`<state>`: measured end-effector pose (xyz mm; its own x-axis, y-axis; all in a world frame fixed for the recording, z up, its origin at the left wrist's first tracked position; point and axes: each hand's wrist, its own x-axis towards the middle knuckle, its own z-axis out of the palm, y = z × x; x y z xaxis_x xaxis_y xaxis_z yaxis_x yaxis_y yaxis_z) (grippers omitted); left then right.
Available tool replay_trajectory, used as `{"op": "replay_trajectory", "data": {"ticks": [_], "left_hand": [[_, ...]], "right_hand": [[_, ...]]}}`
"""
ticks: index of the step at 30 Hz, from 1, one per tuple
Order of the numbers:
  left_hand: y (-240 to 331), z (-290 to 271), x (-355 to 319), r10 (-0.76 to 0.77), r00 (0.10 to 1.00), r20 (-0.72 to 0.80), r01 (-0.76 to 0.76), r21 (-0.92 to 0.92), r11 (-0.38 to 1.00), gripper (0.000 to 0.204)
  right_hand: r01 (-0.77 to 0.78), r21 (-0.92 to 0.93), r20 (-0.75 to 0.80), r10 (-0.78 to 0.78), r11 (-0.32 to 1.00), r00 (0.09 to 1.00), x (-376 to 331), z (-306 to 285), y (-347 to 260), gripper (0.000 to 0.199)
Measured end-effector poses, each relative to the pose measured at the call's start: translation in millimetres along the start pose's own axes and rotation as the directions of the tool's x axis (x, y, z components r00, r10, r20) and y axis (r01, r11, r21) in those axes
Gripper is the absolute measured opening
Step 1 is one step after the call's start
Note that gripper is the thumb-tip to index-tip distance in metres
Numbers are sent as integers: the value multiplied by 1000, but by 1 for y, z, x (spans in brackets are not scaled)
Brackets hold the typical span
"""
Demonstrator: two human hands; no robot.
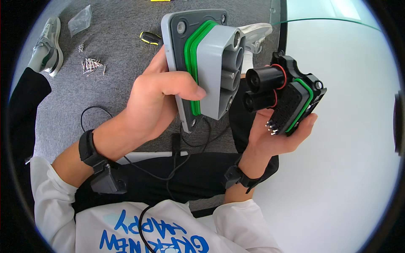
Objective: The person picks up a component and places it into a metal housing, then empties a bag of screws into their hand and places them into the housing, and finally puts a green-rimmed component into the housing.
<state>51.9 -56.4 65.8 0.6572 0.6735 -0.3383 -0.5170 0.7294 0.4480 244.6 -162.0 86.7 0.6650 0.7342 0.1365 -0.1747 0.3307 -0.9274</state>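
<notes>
In my left hand is a large grey connector housing with a flat flange plate, screw holes in its corners and a green ribbed seal. My thumb presses on the seal's side, and the fingers go behind the plate, mostly hidden. On the right, my right hand grips a smaller black connector insert from below. Two round black barrels with red rings point left from it, beside a pin block with a green gasket. Several metal pins stick out at its lower edge. The two parts are held apart, side by side.
A pile of small screws and a clear plastic bag lie on the grey carpet. A black and yellow screwdriver handle shows behind the housing. Black cables cross my lap. At right stands a white table with a glass edge.
</notes>
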Motion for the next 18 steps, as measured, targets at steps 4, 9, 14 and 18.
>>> {"op": "replay_trajectory", "data": {"ticks": [4,9,14,18], "left_hand": [[-1,-12,5,-27,1000,12,27,-4,1000,56],[-4,-22,14,-33,999,-22,32,-42,999,60],[-2,-23,18,-23,996,-82,34,133,990,82],[4,-19,16,-2,981,-192,40,197,980,79]], "right_hand": [[211,-314,184,-159,925,970,3,14,-2,84],[466,-257,498,-297,847,815,10,16,7,102],[647,-369,667,-295,668,685,14,12,-2,115],[681,-386,708,-274,622,651,14,11,-5,118]]}}
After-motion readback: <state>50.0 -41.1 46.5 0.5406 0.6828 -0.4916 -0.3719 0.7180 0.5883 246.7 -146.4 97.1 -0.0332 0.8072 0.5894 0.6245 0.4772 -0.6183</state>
